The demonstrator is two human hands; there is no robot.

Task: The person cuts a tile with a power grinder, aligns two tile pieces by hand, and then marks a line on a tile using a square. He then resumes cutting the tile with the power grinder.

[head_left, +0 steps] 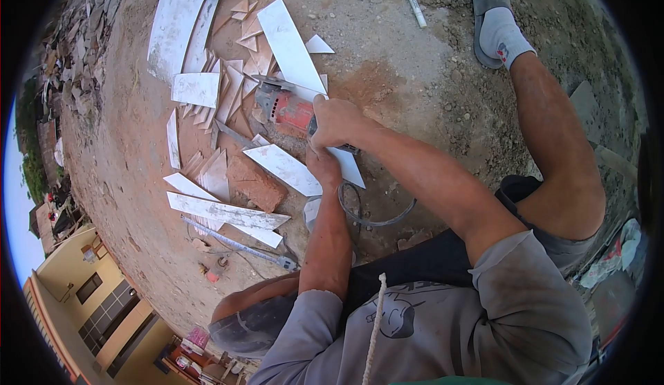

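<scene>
right hand [335, 123] hides rear of red grinder [290, 111]

Out of the worn grey short sleeve [526, 278] on that side, the bare right arm [429, 177] stretches forward and inward, only slightly bent, to a bare right hand [337, 123] whose fingers are curled in a closed grip, knuckles upward. The bare left arm [328, 243] reaches almost straight ahead, its bare left hand [321, 163] just beside the right, nearer the body, with the fingers largely hidden. Below the arms the legs are spread wide, the bare right leg [560, 136] bent at the knee.
</scene>
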